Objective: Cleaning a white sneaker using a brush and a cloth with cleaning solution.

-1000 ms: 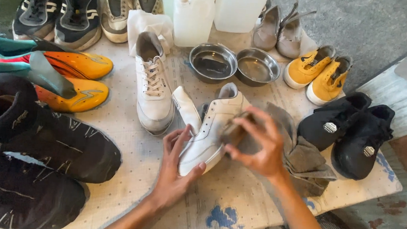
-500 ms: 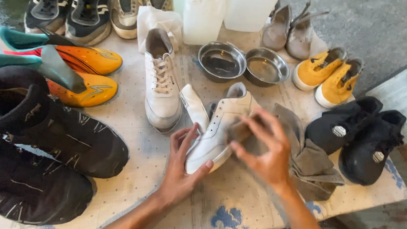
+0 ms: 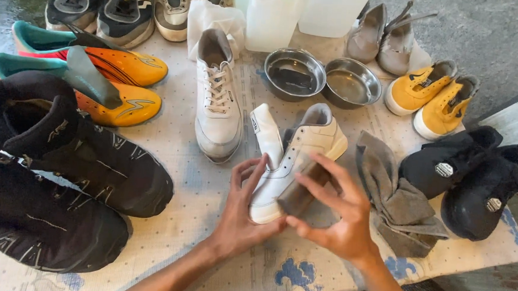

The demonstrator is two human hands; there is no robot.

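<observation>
A white sneaker (image 3: 297,153) without laces lies on the patterned table cover, its tongue folded out to the left. My left hand (image 3: 240,212) cups the toe end of this sneaker and steadies it. My right hand (image 3: 338,217) pinches a brown-grey cloth (image 3: 304,189) and presses it against the sneaker's side near the toe. Its laced white partner (image 3: 217,99) rests just to the left, apart from both hands.
A crumpled grey rag (image 3: 395,197) lies right of my hand. Two steel bowls (image 3: 295,73) (image 3: 351,82), plastic jugs (image 3: 271,16), yellow shoes (image 3: 430,92), black shoes (image 3: 467,174), orange football boots (image 3: 106,81), large black shoes (image 3: 63,165) and grey heels (image 3: 383,37) crowd the table.
The view has shifted slightly. My right hand slid the cloth down the sneaker's side toward the toe; my left hand stayed at the toe.
</observation>
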